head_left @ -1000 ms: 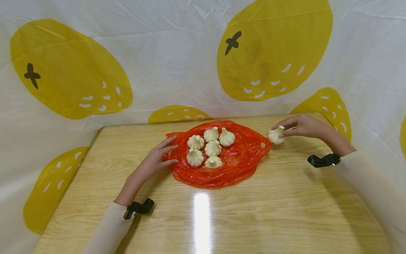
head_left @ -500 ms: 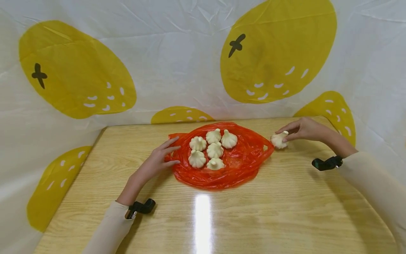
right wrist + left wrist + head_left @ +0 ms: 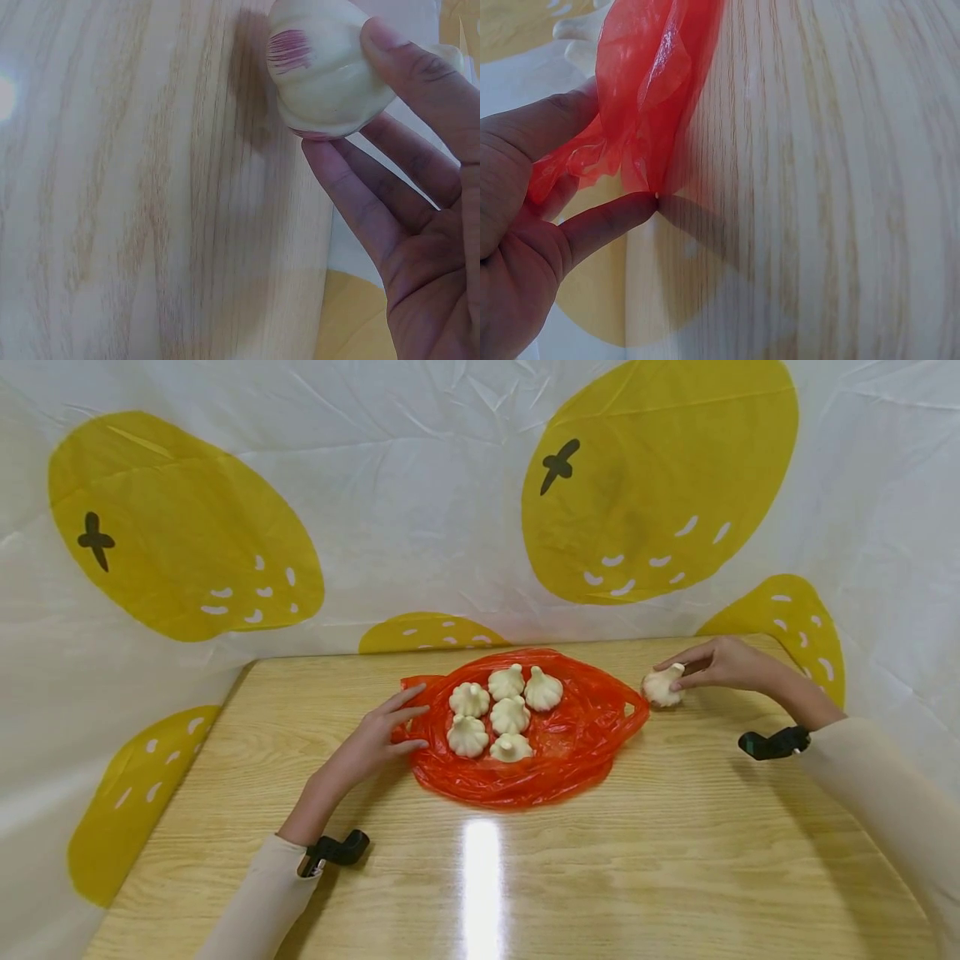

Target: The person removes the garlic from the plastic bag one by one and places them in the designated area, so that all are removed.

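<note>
As six cream-coloured ribbed garlic bulbs [image 3: 510, 716] sit in a crumpled red plastic bag [image 3: 573, 727], right hand [image 3: 717, 665] holds a purple-streaked seventh bulb [image 3: 660, 688]

While shiny folds ring the cluster, the right hand pinches its bulb between thumb and fingers, just beside the bag's right tip. The left hand [image 3: 367, 737], fingers spread and relaxed, touches the bag's left end. A black wrist device [image 3: 339, 850] juts from each beige sleeve [image 3: 258, 893]. Below lies a glossy, pale wood-grain table [image 3: 622, 860]; behind hangs a white cloth [image 3: 420, 518] printed with yellow fruit [image 3: 195, 535].
</note>
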The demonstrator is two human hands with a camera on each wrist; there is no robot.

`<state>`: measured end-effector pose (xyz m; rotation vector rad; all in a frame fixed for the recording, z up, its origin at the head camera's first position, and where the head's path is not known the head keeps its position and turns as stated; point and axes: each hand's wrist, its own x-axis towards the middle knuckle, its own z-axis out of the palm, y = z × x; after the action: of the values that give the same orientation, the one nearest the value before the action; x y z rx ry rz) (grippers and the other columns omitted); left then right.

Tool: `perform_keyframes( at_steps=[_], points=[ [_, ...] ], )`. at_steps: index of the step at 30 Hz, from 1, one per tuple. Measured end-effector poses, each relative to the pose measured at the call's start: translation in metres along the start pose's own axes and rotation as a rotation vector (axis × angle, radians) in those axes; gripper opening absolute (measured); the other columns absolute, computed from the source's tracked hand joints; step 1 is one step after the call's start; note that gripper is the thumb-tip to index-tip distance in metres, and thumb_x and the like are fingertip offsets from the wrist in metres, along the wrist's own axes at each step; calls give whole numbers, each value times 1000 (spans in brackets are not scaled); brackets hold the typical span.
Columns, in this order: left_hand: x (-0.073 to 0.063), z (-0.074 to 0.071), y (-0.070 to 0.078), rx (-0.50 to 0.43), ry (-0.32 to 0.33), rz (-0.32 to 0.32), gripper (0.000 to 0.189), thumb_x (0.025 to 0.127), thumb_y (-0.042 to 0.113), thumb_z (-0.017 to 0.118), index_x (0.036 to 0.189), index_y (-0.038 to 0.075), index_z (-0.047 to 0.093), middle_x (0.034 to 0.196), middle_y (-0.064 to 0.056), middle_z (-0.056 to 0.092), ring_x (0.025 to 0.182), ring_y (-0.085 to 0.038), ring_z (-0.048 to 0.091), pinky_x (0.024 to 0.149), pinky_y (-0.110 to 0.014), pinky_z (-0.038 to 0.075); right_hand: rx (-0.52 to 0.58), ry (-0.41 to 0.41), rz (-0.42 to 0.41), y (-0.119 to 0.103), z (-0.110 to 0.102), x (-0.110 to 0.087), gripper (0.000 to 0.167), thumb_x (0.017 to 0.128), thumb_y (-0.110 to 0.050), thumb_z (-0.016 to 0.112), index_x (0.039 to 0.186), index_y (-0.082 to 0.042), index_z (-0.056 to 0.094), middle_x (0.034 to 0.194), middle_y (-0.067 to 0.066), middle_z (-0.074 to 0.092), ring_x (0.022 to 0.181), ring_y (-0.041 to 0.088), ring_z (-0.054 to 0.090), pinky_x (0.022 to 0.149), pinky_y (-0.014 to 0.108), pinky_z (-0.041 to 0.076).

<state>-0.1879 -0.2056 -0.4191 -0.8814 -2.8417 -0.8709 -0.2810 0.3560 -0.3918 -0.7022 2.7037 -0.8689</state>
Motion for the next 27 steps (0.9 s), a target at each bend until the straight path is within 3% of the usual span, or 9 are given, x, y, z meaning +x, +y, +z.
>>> perform_keyframes(
  at_steps=[6, 11, 19, 27],
  points=[
    [0, 0, 0, 4, 2, 3, 53, 88, 14, 80, 136, -2, 63, 161, -14, 37, 146, -41, 36, 115, -54, 38, -6, 13, 53, 3, -1, 1, 40, 88, -27, 81, 126, -16, 75, 121, 12, 73, 96, 12, 70, 72, 23, 54],
    [0, 0, 0, 10, -3, 2, 53, 88, 14, 80, 135, -2, 63, 161, -13, 37, 146, -40, 37, 115, -54, 38, -25, 39, 78, 9, -3, 1, 39, 90, -28, 80, 126, -17, 74, 124, 11, 72, 89, 13, 66, 71, 23, 51],
    [0, -1, 2, 8, -5, -5, 53, 88, 14, 81, 135, -2, 63, 161, -13, 37, 146, -41, 36, 116, -54, 37, -35, 40, 76, 16, -2, -1, 39, 92, -26, 77, 130, -15, 72, 132, 15, 67, 84, 16, 61, 67, 25, 48],
    [1, 1, -1, 12, -2, 2, 53, 88, 13, 81, 135, -3, 63, 161, -14, 37, 146, -40, 37, 116, -53, 37, 19, 59, 54, 18, 0, -3, 39, 92, -25, 77, 130, -17, 72, 130, 9, 69, 83, 20, 61, 68, 25, 50]
  ],
)
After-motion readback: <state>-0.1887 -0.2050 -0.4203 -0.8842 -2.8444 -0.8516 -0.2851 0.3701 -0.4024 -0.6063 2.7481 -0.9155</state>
